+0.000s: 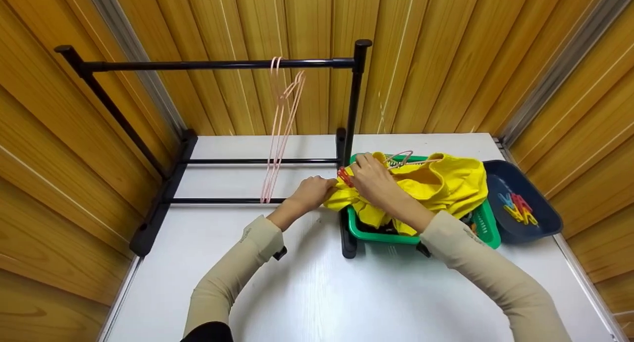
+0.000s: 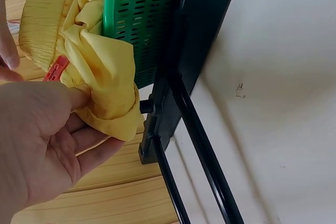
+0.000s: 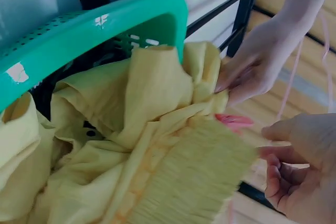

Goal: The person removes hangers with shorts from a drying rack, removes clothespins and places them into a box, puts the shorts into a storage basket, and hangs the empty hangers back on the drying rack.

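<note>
A yellow garment with a gathered elastic waistband lies heaped over the green basket. My left hand pinches a bunched edge of it, thumb above and fingers beneath, beside the rack's upright. A red clothespin is fixed on the cloth close to the waistband. Beside that clothespin is my right hand, its thumb and forefinger apart and the other fingers loosely curled near the waistband's edge. A pink hanger shows partly at the garment's far side; the rest is hidden by cloth.
A black clothes rack stands left of the basket, with pink hangers on its top bar. Right of the basket, a dark blue tray holds several coloured clothespins. Wood-panelled walls enclose the white surface.
</note>
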### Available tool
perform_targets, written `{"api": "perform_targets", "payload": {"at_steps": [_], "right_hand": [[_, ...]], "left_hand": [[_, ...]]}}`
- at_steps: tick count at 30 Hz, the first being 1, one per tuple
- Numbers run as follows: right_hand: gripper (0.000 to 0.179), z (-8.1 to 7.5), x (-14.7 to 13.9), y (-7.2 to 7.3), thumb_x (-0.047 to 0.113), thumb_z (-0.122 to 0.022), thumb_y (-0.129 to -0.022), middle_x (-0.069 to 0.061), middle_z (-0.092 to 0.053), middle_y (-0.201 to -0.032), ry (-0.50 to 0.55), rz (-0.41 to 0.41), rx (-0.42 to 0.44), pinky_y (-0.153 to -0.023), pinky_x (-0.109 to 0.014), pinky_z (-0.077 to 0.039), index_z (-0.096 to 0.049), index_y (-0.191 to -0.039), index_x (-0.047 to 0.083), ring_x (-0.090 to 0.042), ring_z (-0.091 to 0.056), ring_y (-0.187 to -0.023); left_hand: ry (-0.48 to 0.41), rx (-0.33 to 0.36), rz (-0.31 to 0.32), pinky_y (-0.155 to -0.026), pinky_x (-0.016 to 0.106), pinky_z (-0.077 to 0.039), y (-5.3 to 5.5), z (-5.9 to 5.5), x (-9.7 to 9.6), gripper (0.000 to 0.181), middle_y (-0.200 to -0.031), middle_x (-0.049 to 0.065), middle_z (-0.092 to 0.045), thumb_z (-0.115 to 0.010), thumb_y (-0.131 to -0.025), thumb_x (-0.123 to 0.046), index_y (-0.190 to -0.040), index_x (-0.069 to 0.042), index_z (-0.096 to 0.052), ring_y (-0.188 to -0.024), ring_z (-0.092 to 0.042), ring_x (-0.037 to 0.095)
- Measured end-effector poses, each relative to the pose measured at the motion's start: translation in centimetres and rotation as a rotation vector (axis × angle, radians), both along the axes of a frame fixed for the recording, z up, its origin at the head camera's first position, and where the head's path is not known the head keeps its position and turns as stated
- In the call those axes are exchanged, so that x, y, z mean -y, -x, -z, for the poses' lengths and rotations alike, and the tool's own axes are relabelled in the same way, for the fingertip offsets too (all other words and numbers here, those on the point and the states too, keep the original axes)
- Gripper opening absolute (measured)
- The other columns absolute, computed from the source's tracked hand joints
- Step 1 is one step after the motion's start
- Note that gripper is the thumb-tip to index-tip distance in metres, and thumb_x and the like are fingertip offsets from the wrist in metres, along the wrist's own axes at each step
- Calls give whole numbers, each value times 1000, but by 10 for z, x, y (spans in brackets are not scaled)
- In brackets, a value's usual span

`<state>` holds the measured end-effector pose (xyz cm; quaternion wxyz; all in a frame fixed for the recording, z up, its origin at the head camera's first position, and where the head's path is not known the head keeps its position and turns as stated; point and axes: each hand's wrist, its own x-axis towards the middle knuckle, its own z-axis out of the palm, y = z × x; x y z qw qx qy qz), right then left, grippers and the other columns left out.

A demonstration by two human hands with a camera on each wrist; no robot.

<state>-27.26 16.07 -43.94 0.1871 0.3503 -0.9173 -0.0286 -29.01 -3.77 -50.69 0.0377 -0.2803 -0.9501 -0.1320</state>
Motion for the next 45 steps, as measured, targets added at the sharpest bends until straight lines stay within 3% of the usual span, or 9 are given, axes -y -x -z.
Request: {"api": "perform_targets", "payload": {"at_steps": [7, 11, 17, 20, 23, 26, 33, 41, 45], "right_hand": [[37, 4, -7, 19, 27, -59, -104, -21, -66, -125, 96, 42, 320, -103, -49, -50, -69, -124, -2, -37, -59, -116], [39, 10, -8, 21, 28, -57, -105, -19, -66, -135, 103, 45, 419, -108, -55, -41, -66, -132, 2, -38, -56, -125], [38, 16, 0, 23, 28, -57, -105, -16, -68, -131, 220, 45, 443, -106, -57, -36, -67, -131, 3, -36, -58, -125], [37, 16, 7, 26, 25, -58, -104, -18, -70, -123, 322, 10, 474, -108, -53, -42, -67, -130, 0, -35, -62, -119], [35, 16, 11, 30, 22, -61, -103, -20, -70, -115, 392, -27, 510, -99, -46, -53, -67, -127, -4, -33, -66, -107], [32, 18, 12, 32, 18, -65, -101, -19, -68, -112, 402, -24, 528, -92, -43, -57, -68, -124, -4, -30, -65, -100], [28, 18, 17, 34, 19, -66, -100, -14, -66, -114, 407, 29, 552, -95, -39, -57, -69, -122, 2, -27, -63, -102], [22, 21, 20, 29, 10, -66, -99, -13, -67, -113, 452, 36, 522, -95, -39, -57, -70, -118, 1, -27, -65, -100], [19, 26, 18, 26, 13, -66, -100, -12, -68, -111, 496, 58, 493, -90, -41, -57, -69, -115, 2, -27, -66, -97]], "left_hand": [[-4, 25, 29, -75, 50, -57, 1, -9, 0, 21, -87, 16, -73, -57, -105, -22, -105, -5, -70, -80, -69, 35], [23, 71, 25, -75, 48, -57, 1, -11, 0, 21, -88, 16, -73, -56, -105, -21, -107, -5, -70, -78, -65, 31], [27, 67, 19, -75, 52, -57, 1, -11, 0, 21, -90, 17, -73, -56, -106, -21, -107, -5, -69, -82, -69, 35], [24, 48, 20, -75, 54, -58, 0, -11, 2, 19, -89, 18, -73, -56, -105, -20, -105, -5, -69, -84, -70, 40], [13, 24, 33, -74, 55, -58, 0, -11, 2, 17, -88, 20, -73, -57, -105, -19, -105, -6, -68, -84, -70, 42], [14, 13, 55, -73, 56, -58, 0, -10, 2, 19, -88, 21, -73, -57, -104, -19, -114, -8, -69, -83, -70, 43], [27, 9, 41, -73, 55, -58, 0, -12, 5, 32, -87, 24, -73, -57, -104, -19, -134, -13, -66, -81, -69, 44], [20, 15, 34, -72, 54, -58, 1, -11, 4, 32, -84, 21, -72, -58, -104, -19, -134, -14, -67, -78, -68, 41], [5, 25, 34, -72, 54, -57, 1, -10, 1, 24, -84, 21, -72, -57, -104, -20, -120, -9, -71, -79, -68, 41]]}}
